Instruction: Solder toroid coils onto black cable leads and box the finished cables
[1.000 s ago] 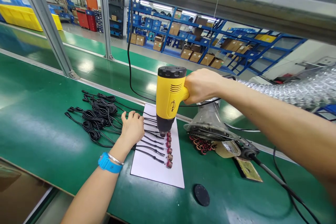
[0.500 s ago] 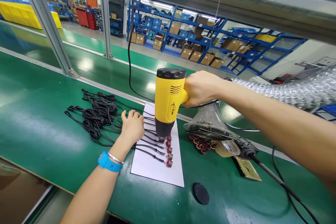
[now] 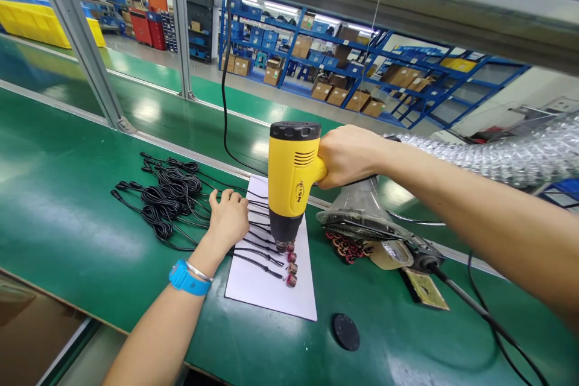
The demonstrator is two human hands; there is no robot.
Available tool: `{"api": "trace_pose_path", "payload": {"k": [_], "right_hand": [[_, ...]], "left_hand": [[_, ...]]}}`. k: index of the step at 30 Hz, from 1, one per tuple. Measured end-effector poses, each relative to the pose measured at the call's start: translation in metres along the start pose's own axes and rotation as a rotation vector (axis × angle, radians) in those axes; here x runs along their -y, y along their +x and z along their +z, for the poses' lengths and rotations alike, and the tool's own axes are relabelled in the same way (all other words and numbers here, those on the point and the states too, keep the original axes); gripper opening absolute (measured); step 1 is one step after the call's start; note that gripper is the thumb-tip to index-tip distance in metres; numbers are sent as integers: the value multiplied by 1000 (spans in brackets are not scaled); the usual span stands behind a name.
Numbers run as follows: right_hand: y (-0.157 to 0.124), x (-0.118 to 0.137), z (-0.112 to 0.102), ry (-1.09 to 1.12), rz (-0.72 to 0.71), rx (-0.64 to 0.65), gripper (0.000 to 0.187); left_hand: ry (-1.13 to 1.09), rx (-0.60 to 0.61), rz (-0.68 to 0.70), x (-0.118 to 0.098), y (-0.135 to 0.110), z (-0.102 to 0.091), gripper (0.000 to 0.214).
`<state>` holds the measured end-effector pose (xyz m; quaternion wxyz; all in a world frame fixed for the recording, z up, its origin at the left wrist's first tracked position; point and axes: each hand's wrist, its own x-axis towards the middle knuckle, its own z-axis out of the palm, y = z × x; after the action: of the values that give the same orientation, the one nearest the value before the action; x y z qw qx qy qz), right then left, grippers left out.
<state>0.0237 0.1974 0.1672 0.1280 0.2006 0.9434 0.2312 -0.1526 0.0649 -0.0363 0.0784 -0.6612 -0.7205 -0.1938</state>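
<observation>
"What are you facing back there?"
"I'm looking past grey metal posts (image 3: 184,42) at blue racks (image 3: 291,50), and they're holding cardboard boxes (image 3: 321,91)."
"And what's standing on the left?"
"Over there I'm seeing a red cabinet (image 3: 141,26) standing on the grey floor (image 3: 208,73)."
"How is the light falling?"
"White strip lights (image 3: 280,8) are glowing behind the racks, and my green bench (image 3: 81,205) is shining in patches."

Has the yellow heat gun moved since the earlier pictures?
Yes: the yellow heat gun has shifted along the white board, toward its near edge.
</observation>
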Motion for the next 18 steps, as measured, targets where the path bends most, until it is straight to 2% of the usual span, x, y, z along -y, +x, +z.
{"api": "trace_pose_path", "payload": {"k": [10, 18], "right_hand": [[-5, 1, -1, 40, -41, -53, 35], [-4, 3, -2, -29, -29, -44, 31]], "left_hand": [[-6, 11, 6, 0, -1, -2, 23], [-8, 20, 6, 0, 0, -3, 22]]}}
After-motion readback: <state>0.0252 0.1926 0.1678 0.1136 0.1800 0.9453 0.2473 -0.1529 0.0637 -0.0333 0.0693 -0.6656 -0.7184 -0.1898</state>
